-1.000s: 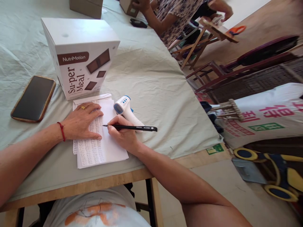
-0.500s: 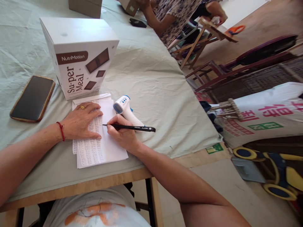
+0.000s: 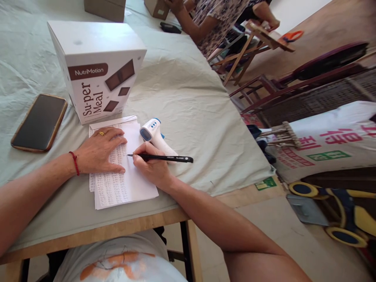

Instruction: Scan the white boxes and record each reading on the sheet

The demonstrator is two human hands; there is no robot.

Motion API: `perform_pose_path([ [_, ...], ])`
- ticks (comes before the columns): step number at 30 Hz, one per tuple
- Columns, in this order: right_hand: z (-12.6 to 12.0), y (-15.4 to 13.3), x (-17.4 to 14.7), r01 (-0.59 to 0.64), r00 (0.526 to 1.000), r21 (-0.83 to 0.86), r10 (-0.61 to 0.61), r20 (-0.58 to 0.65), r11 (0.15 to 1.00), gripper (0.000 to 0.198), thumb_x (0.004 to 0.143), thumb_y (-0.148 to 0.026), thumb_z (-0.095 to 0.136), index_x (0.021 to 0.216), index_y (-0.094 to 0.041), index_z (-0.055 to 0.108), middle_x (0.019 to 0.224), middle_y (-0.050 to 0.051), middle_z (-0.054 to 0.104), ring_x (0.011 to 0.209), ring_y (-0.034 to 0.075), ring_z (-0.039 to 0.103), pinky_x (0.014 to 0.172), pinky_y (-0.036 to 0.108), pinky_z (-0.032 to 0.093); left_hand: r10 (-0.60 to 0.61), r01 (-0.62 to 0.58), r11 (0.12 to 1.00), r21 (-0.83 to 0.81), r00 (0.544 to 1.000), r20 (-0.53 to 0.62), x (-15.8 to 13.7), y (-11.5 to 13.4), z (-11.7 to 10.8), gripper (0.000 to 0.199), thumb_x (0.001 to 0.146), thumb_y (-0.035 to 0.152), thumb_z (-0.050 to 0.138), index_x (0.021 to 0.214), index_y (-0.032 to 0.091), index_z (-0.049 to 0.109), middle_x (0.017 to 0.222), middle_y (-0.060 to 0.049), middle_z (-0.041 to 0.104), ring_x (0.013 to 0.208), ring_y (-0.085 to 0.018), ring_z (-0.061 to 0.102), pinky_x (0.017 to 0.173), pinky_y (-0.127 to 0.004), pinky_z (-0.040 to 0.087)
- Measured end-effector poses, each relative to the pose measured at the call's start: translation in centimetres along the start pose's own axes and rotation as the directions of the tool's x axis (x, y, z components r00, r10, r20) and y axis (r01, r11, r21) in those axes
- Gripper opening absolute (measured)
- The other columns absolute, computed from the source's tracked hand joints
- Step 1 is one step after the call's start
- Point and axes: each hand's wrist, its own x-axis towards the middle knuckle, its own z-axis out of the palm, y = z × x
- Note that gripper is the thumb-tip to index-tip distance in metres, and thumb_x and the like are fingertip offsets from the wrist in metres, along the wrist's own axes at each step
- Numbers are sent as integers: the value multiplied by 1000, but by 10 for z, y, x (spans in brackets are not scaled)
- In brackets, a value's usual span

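My left hand point(image 3: 102, 150) lies open and flat on a stack of paper sheets point(image 3: 141, 184), fingers spread over columns of small handwriting. Pinched in my right hand point(image 3: 151, 166) is a black pen point(image 3: 167, 158), its tip at the paper just right of the written columns. Right behind that hand, a white and blue infrared thermometer point(image 3: 152, 131) lies on the cloth, its handle partly covered. A white NutriMotion box point(image 3: 102, 86) stands upright beyond the sheets. To the left of it a smartphone point(image 3: 39, 122) rests with a dark screen.
A pale green cloth point(image 3: 182, 102) covers the table. Across it, another person point(image 3: 205, 23) sits near a cardboard box point(image 3: 157, 8) and a small black object point(image 3: 170, 28). On the right are a white printed sack point(image 3: 323, 137) and a yellow-blue wheeled item point(image 3: 343, 211).
The whole view has shifted very slightly. My left hand stays flat on the sheets, and the pen has barely moved in my right hand.
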Motion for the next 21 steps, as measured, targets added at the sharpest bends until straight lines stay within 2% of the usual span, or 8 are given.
perform_pose_path([
  [5,-1,3,1,34,999,-20,-34,10,999,11,74,-16,54,68,-24,50,61,-3,53,54,14,50,53,30,46,-11,11,1000,5,1000,13,1,-2,0,74,74,61,76,127,15,57,143,-20,51,136,-39,43,113,-54,36],
  [10,-9,6,6,240,969,-95,-244,-29,966,11,85,-12,53,85,-23,57,70,-2,59,58,13,56,56,28,49,10,-10,1000,16,1000,14,0,-1,1,71,74,63,75,125,16,56,141,-19,52,134,-39,46,111,-55,39],
  [13,-22,7,11,434,898,-287,-435,63,854,23,92,-11,50,108,-24,61,85,3,64,72,16,62,65,31,53,22,-10,998,67,984,-176,-6,4,-9,49,84,55,68,115,19,55,130,-14,57,122,-32,54,104,-50,45],
  [14,-27,7,13,475,877,-352,-467,113,807,28,94,-10,47,112,-24,62,89,4,64,77,18,63,68,32,53,19,15,994,107,950,-312,-9,5,-15,40,88,51,65,111,20,54,125,-10,57,118,-29,55,102,-49,46],
  [15,-31,8,15,496,866,-410,-472,165,766,32,95,-8,44,115,-25,62,92,6,64,82,19,63,70,32,53,21,58,986,154,882,-471,-12,6,-21,35,90,48,64,109,21,52,122,-7,56,116,-27,54,103,-50,45],
  [17,-37,10,18,506,862,-500,-438,256,703,37,95,-5,41,118,-25,62,96,7,64,85,20,61,72,33,53,32,164,965,203,697,-716,-17,4,-32,42,89,49,65,115,22,46,126,-4,48,120,-27,48,104,-55,41],
  [19,-40,12,19,514,858,-560,-389,336,650,39,95,-3,40,119,-24,61,96,8,64,84,20,59,71,33,52,-45,268,954,137,576,-816,-18,-6,-38,56,89,53,63,130,26,36,141,0,36,131,-30,38,108,-58,36],
  [21,-40,11,19,540,841,-606,-346,416,584,35,95,-2,40,115,-20,63,93,8,64,81,20,57,68,33,49,-213,338,940,-35,508,-835,-13,-21,-37,78,84,58,65,144,32,22,157,2,19,146,-37,20,112,-59,29],
])
